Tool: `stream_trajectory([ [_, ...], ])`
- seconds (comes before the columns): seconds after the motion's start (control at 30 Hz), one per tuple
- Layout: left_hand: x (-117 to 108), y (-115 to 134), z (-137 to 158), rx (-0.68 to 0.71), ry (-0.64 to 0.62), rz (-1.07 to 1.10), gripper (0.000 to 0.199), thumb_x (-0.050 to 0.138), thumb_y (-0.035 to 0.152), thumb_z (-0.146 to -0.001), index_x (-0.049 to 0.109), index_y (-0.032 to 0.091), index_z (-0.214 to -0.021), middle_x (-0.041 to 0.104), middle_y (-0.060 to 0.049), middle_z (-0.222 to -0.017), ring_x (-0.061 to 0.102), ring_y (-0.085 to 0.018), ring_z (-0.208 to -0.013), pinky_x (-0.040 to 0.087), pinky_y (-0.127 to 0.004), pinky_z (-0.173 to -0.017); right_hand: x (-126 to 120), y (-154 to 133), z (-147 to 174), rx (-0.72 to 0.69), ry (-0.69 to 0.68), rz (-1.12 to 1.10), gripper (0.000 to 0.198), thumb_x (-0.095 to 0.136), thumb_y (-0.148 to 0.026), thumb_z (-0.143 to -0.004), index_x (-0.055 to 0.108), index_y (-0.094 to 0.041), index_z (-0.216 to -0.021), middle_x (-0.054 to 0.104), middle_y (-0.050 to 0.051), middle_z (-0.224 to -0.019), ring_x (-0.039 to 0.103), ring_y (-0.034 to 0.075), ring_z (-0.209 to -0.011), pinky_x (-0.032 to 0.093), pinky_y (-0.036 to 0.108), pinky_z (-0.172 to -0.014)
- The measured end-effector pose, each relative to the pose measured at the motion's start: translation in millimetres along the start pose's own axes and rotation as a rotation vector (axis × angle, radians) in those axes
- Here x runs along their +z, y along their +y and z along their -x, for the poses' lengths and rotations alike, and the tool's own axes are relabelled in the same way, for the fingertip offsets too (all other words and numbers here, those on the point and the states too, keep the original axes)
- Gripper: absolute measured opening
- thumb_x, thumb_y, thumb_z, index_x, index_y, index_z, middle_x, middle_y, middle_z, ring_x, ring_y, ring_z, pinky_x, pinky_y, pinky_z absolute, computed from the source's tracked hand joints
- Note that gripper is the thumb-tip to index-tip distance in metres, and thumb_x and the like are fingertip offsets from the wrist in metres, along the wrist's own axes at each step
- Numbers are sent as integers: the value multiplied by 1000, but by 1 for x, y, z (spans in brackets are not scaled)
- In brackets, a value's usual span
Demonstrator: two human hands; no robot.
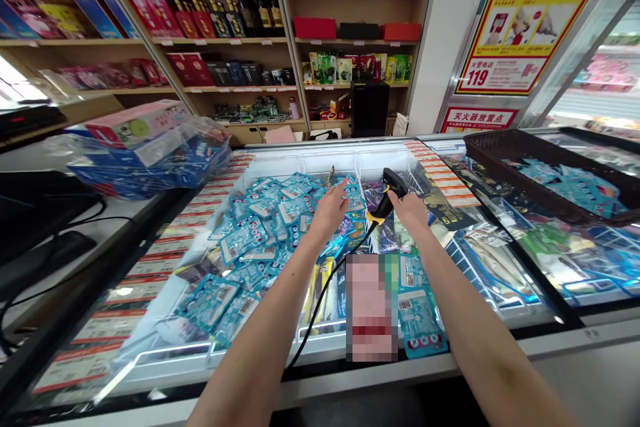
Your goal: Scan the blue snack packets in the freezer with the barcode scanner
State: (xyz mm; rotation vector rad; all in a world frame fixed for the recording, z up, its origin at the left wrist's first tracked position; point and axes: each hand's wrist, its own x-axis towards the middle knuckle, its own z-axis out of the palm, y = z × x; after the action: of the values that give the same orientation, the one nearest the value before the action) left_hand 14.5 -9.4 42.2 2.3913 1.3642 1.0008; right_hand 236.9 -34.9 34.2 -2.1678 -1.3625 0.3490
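Note:
My right hand (411, 211) is wrapped round a black and yellow barcode scanner (396, 181), held above the glass top of a chest freezer. From the scanner a black cable (320, 297) runs down toward the near edge. My left hand (331, 211) is stretched out over a pile of blue sachets (287, 207), fingers extended; I see nothing held in it, though whether it touches a sachet I cannot tell. More blue sachets (419, 320) lie at the front, beside my right forearm. Next to them a pixelated pink rectangle (369, 293) hides what is there.
A dark brown basket (575, 203) with blue sachets stands on the right. Plastic-wrapped boxes (150, 147) are stacked at the left, near a black device with cables (45, 227). Behind the freezer (380, 141) rise shelves (240, 43) of boxes and bottles.

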Motion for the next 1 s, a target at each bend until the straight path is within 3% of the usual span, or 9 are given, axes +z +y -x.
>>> stream_trajectory([
  [0.2, -38, 26, 14, -2, 18, -49, 83, 48, 18, -85, 1, 26, -153, 56, 1, -77, 49, -12, -63, 39, -23, -61, -38, -7, 6, -22, 56, 123, 50, 53, -50, -86, 63, -12, -117, 68, 19, -96, 64, 33, -96, 47, 40, -77],
  [0.3, -54, 36, 22, -30, 42, 35, 87, 48, 17, -85, -5, 25, -152, 50, 4, -70, 44, -10, -58, 35, -22, -58, -58, -22, 18, -302, 63, -6, 72, 58, -26, -82, 30, -19, -148, 67, 5, -82, 64, 23, -80, 46, 32, -71],
  [0.4, -64, 48, 32, -5, 121, 153, 89, 48, 18, -84, -10, 23, -152, 49, 4, -71, 43, -9, -59, 35, -22, -59, -72, -42, 41, -617, 18, -173, 86, 51, -16, -82, 5, -19, -154, 58, -4, -67, 54, 15, -60, 42, 26, -65],
  [0.57, -60, 52, 50, -41, 107, 316, 91, 52, 19, -83, -6, 23, -153, 50, 5, -71, 44, -9, -59, 38, -23, -62, -54, -48, 74, -720, 2, -335, 79, 50, -17, -80, 17, -19, -152, 50, -6, -62, 46, 13, -56, 38, 25, -63],
  [0.67, -53, 43, 59, -170, 48, 442, 91, 59, 24, -80, 5, 19, -153, 48, 6, -65, 44, -9, -56, 36, -22, -58, -34, -37, 77, -587, -167, -542, 73, 61, -33, -78, 32, -20, -144, 46, -7, -58, 44, 13, -54, 37, 24, -58],
  [0.73, -56, 41, 64, -238, 2, 631, 83, 65, 34, -78, 23, 19, -147, 45, 7, -62, 41, -8, -52, 33, -21, -52, -34, -32, 76, -425, -287, -758, 57, 60, -55, -77, 52, -19, -121, 40, -7, -54, 37, 11, -48, 30, 23, -48],
  [0.83, -76, 50, 66, -351, -220, 960, 54, 52, 66, -80, 58, 15, -97, 28, 9, -52, 24, -5, -42, 18, -20, -41, -57, -35, 78, -249, -653, -1033, 72, 20, -86, -75, 50, -20, -68, 26, -7, -49, 19, 8, -40, 15, 23, -38],
  [0.9, -95, 63, 63, -348, -451, 1175, 75, 21, 84, -77, 50, 16, -63, 23, 7, -48, 18, -5, -39, 13, -21, -39, -80, -42, 84, -266, -870, -1143, 78, 1, -91, -69, 36, -22, -56, 21, -7, -47, 15, 7, -39, 11, 22, -36],
  [1.0, -113, 82, 56, -267, -556, 1367, 80, 4, 88, -70, 35, 19, -46, 21, 4, -44, 19, -6, -37, 15, -21, -38, -102, -51, 92, -293, -1016, -1203, 76, -11, -89, -65, 26, -24, -52, 19, -6, -45, 13, 7, -38, 13, 21, -34],
])
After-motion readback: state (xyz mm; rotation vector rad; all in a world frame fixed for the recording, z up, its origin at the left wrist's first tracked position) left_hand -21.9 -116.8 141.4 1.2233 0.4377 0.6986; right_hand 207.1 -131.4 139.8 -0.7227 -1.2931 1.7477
